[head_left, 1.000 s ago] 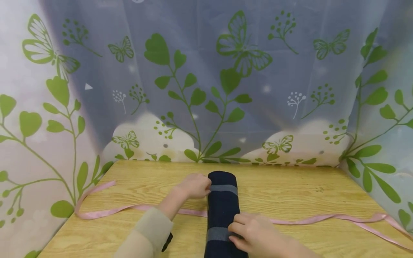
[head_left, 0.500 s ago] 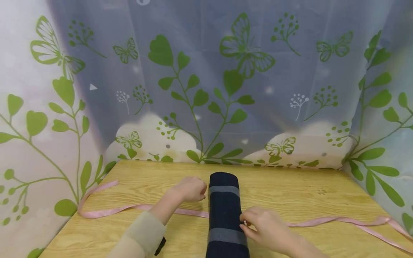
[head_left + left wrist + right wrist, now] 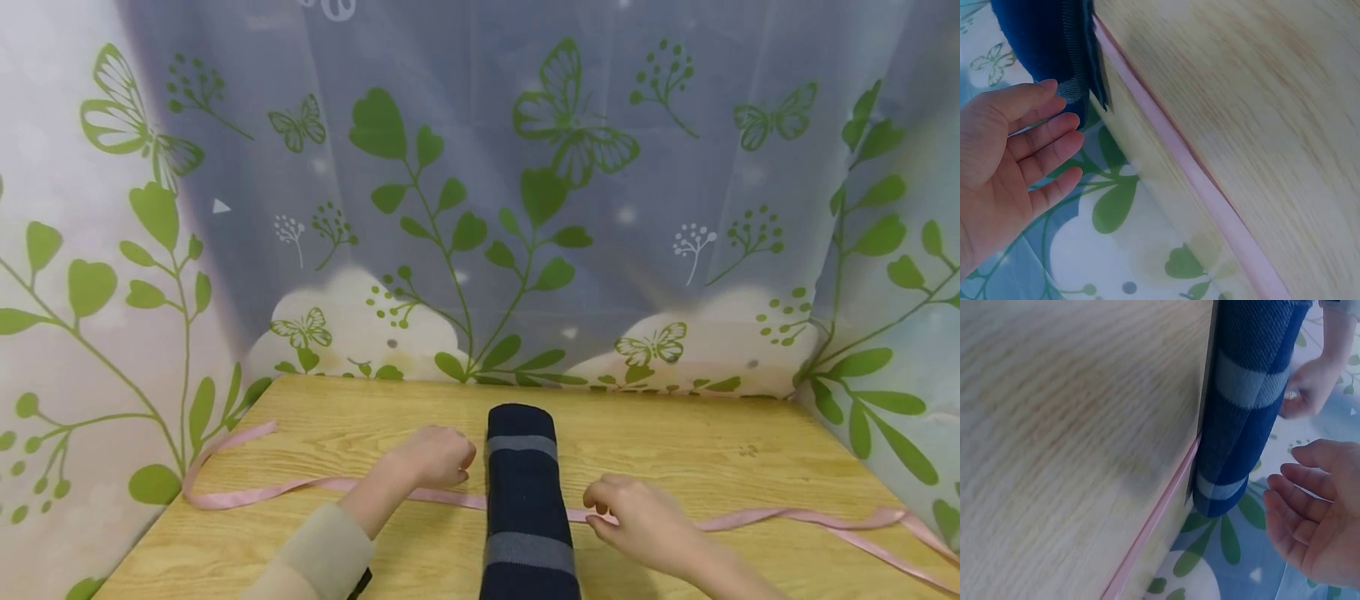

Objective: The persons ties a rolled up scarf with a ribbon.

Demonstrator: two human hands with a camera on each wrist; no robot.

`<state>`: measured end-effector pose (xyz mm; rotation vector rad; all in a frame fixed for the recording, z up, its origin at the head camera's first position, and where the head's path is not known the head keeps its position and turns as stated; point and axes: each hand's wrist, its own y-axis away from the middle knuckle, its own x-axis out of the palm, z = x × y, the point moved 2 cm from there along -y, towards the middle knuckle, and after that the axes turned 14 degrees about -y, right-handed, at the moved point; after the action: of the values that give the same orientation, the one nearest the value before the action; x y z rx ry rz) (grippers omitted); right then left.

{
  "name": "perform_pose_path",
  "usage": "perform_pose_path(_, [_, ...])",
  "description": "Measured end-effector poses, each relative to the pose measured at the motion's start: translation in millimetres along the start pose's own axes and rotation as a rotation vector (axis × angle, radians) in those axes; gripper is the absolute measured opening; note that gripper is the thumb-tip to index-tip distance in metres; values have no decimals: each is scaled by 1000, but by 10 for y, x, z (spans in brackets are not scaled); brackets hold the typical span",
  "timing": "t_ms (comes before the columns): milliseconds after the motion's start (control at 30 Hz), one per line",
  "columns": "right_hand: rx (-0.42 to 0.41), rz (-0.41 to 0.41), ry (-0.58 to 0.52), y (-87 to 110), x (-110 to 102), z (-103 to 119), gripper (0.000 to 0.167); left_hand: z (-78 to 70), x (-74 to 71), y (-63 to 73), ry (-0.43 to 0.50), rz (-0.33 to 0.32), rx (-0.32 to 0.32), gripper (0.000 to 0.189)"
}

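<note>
A rolled dark navy cloth with grey stripes (image 3: 522, 492) lies lengthwise on the wooden table, its far end toward the backdrop. Under it, crossing from side to side, runs a pink ribbon (image 3: 450, 498). Just left of the roll hovers my left hand (image 3: 431, 457); the left wrist view shows its fingers loosely bent, with nothing in them. On the other side, apart from the roll, my right hand (image 3: 637, 512) is over the ribbon. Its fingers (image 3: 1300, 481) are relaxed and hold nothing in the right wrist view. The roll's near end is cut off in the head view.
The wooden table (image 3: 360, 417) reaches back to a curtain (image 3: 472, 208) printed with leaves and butterflies. More of this cloth hangs on both sides. A small black object (image 3: 362, 583), partly hidden by the left sleeve, lies near the front. The ribbon bends back on itself at the right.
Both hands have let go of the roll and drawn away, the left to the left and the right to the right. The roll stays in place; more ribbon shows right of it.
</note>
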<state>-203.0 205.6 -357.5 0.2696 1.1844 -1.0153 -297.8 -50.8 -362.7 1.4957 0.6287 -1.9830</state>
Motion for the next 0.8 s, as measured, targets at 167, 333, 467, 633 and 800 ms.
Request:
perform_pose_path(167, [75,47,-15,6,-46,-94,11,16,9,52,-1,28,-6,7])
perform_pose_path(333, [131,77,2,21,-69,-180,12,13,19,85,-13,45,-4,8])
perform_pose_path(467, [161,110,26,23,-73,-259,13,-10,44,94,-54,74,-4,11])
perform_pose_path(633, [200,144,38,6,-69,-369,17,-20,121,68,-104,94,3,13])
perform_pose_path(800, [234,156,51,-1,-56,-416,18,-46,165,62,-148,80,16,19])
